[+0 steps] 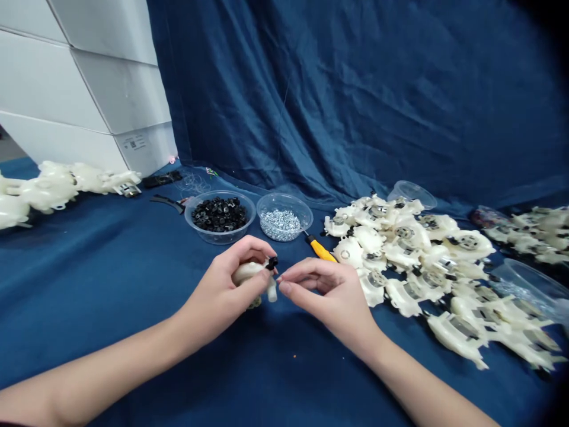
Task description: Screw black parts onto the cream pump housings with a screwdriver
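My left hand is closed around a cream plastic moulded part, which has a small black piece at its top end. My right hand sits just right of that part, its thumb and forefinger pinched close to the black piece. Nothing shows between those fingertips, though a very small item could be hidden there. Close to my right hand lies a yellow-handled tool, probably a screwdriver. A clear bowl of black small parts and a clear bowl of silver screws stand beyond my hands.
Heaps of cream plastic parts lie to the right, with more at the left. A clear plastic lid or tub rests at the right. Blue cloth covers the table, blue drapery hangs behind, and white cartons stand back left.
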`<state>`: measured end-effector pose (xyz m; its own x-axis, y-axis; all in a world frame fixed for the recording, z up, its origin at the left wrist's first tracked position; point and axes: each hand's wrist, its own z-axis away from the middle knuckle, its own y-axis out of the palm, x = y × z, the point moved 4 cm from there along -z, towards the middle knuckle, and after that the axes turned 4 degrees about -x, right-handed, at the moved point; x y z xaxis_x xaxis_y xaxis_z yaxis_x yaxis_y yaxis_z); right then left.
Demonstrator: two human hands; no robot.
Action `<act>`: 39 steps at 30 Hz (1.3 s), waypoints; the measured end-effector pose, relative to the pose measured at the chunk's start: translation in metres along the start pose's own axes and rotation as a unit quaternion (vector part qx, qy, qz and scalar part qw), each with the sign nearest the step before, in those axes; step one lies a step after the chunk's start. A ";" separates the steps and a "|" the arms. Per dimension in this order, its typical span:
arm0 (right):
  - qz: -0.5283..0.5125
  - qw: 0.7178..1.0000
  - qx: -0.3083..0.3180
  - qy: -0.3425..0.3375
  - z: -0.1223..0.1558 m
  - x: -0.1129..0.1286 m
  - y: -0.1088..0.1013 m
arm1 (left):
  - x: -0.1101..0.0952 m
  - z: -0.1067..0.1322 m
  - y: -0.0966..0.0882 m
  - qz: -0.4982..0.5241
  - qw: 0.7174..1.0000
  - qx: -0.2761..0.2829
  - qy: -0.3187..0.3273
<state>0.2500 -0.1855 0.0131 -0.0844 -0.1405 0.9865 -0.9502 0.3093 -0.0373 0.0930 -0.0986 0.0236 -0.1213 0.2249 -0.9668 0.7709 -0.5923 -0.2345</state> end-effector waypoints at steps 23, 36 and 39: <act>0.025 0.997 -0.008 -0.066 0.001 -0.007 0.002 | 0.007 0.000 0.014 0.021 0.999 0.021 -0.040; -0.003 1.000 -0.016 -0.016 -0.002 -0.013 0.002 | 0.008 0.001 0.020 0.024 0.999 0.032 -0.035; -0.024 0.999 -0.021 -0.005 -0.001 -0.016 0.002 | 0.006 0.001 0.020 0.026 0.999 0.040 -0.025</act>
<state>0.2496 -0.1819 -0.0022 -0.0435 -0.1660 0.9852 -0.9400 0.3407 0.0159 0.1073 -0.1098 0.0128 -0.1162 0.1546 -0.9811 0.7250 -0.6620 -0.1901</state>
